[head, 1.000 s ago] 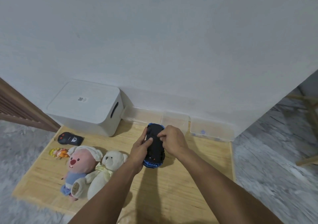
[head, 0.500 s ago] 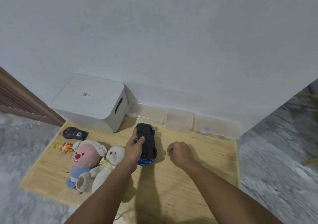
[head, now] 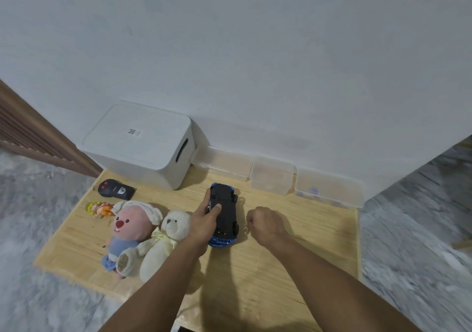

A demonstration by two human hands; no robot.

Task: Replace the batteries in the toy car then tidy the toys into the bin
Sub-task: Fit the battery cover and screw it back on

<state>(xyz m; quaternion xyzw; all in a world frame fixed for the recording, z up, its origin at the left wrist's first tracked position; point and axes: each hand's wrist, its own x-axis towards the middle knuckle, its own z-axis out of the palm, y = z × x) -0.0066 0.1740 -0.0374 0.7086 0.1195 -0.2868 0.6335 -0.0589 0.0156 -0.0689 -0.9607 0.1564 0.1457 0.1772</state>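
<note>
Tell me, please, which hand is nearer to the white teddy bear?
Left. The left hand grips the upturned toy car right beside the white teddy bear; the right hand is fisted beyond the car, farther away.

2 bare forearms, no sleeves, rings or watch

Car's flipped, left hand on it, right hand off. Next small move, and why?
Probably bring the right hand back onto the toy car to work at its underside. The car lies belly-up on the wooden board, the left hand keeps a grip on its side, and the right is curled beside it, apparently holding nothing. Whether the battery cover is already off cannot be told.
</note>
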